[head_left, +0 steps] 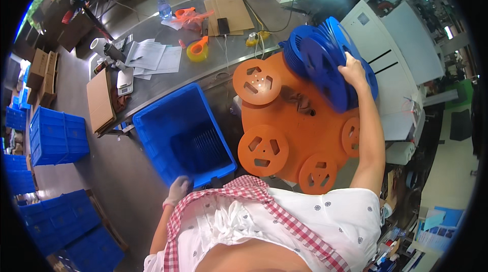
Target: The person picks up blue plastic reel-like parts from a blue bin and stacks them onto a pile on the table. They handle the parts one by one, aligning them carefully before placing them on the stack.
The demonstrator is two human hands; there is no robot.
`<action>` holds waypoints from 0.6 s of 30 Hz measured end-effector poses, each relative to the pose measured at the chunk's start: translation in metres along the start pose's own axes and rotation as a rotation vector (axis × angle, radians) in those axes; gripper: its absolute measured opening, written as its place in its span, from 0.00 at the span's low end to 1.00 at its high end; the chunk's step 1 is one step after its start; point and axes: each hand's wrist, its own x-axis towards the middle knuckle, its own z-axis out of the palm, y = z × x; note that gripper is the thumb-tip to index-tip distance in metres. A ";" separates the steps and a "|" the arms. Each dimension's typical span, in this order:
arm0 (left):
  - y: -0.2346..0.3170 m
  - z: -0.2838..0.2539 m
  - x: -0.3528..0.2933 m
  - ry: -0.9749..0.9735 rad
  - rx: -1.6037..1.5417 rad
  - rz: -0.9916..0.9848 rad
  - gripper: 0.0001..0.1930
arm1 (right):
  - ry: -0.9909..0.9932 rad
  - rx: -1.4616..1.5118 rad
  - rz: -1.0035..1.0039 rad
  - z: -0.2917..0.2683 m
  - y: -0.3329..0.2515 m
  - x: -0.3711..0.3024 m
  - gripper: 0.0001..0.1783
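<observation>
My right hand point(352, 72) is closed on the edge of a blue plastic reel point(319, 64), which is tilted and smeared by motion. Around it, more blue reels point(300, 43) stand stacked at the far right side of an orange turntable point(290, 135). My left hand point(179, 190), in a pale glove, is low beside the near corner of a blue bin point(152, 119); its fingers are too unclear to read. Inside the bin lie several dark blue reels point(203, 147). Orange discs with cut-out slots, such as the near-left disc point(263, 150), sit around the turntable's rim.
A metal table point(190, 71) behind the bin bears papers point(147, 58), a tape dispenser point(198, 49), a phone point(223, 26), a water bottle point(164, 7) and a small scale point(125, 81). White machine cabinets point(378, 48) stand at the right. Blue crates point(58, 135) are stacked at the left.
</observation>
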 end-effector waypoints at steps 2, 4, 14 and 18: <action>0.025 -0.008 0.008 0.137 -0.058 0.250 0.13 | 0.006 0.184 -0.165 -0.017 -0.038 -0.059 0.33; 0.114 -0.020 -0.009 0.059 -0.237 0.385 0.14 | -0.020 0.364 -0.187 -0.022 -0.088 -0.126 0.34; 0.158 -0.018 -0.053 -0.549 -0.989 0.101 0.40 | -0.390 0.677 -0.273 0.110 -0.308 -0.357 0.27; 0.089 -0.058 -0.070 -0.078 -1.434 -0.194 0.19 | -0.453 0.328 -0.668 0.121 -0.401 -0.421 0.25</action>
